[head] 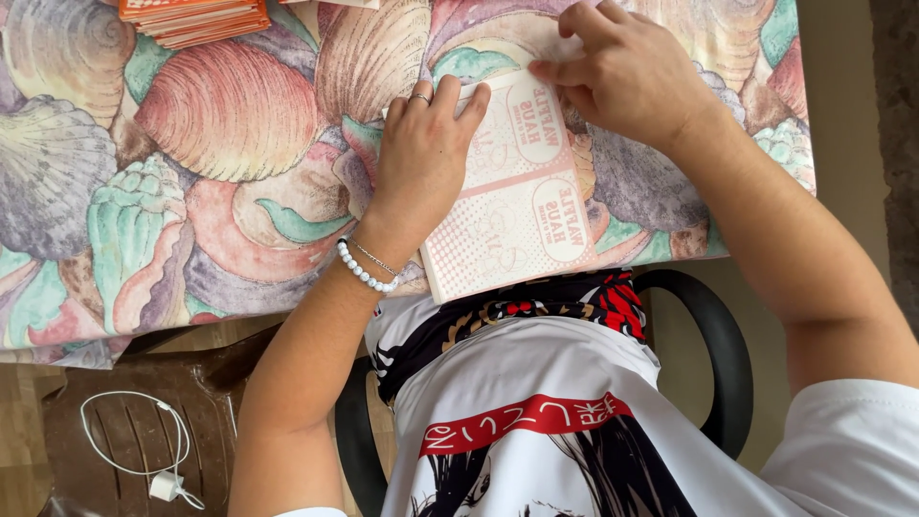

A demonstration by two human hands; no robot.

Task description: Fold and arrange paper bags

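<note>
sheet: flat pink-and-white printed card sheet on the shell-pattern tablecloth, near table edge, directly in front of the torso
long axis: runs away from the body, tilted slightly to the right at the far end
left hand: palm down, fingers spread flat on the sheet's left edge, pressing, not gripping; ring on one finger, bead bracelet at the wrist
right hand: at the sheet's far right corner, fingers curled, tips pinching or pressing the edge there; can't tell which, the knuckles hide the contact
relation: sheet lies between the hands; left covers the mid-left side, right works the far end; both touching, left holds more of the surface
nearer: both in contact, near end of sheet free, overhanging toward the body
other: orange stack of cards at far left of the table, well apart; white charger and cable on a brown plastic chair below left; black chair arm at right
</note>
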